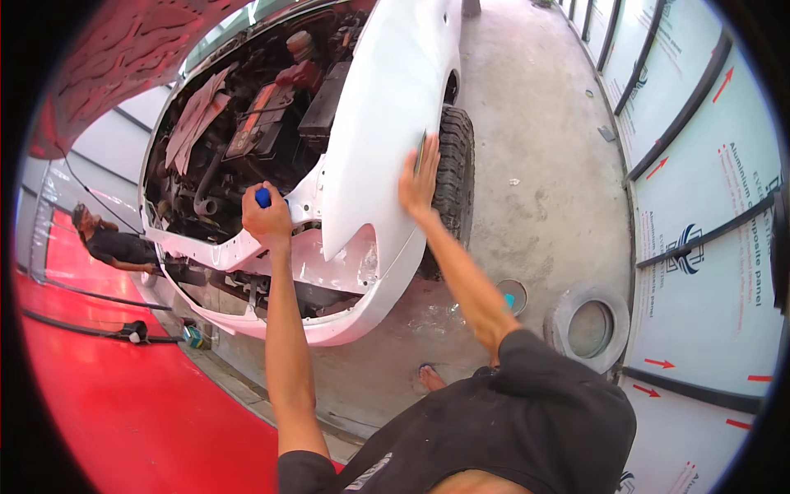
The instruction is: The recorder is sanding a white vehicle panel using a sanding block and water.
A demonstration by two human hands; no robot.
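Note:
A white car fender (374,107) curves down in front of me, beside the uncovered engine bay. My right hand (420,177) lies along its outer side above the tyre (455,165), fingers stretched out. Under these fingers a thin, dark flat piece (422,151) shows along one edge, pressed against the fender; its kind is hard to make out. Closed over the front inner edge of the engine bay, my left hand (267,216) grips a small blue object (262,198). Only its rounded blue end sticks out of the fist, the rest being hidden.
A raised hood (123,74) hangs at upper left. The battery (257,123) and crumpled paper (196,119) sit in the engine bay. A wrapped ring-shaped roll (559,325) and a round container (512,296) stand on the concrete floor. Another person (115,244) is at far left; panels line the right.

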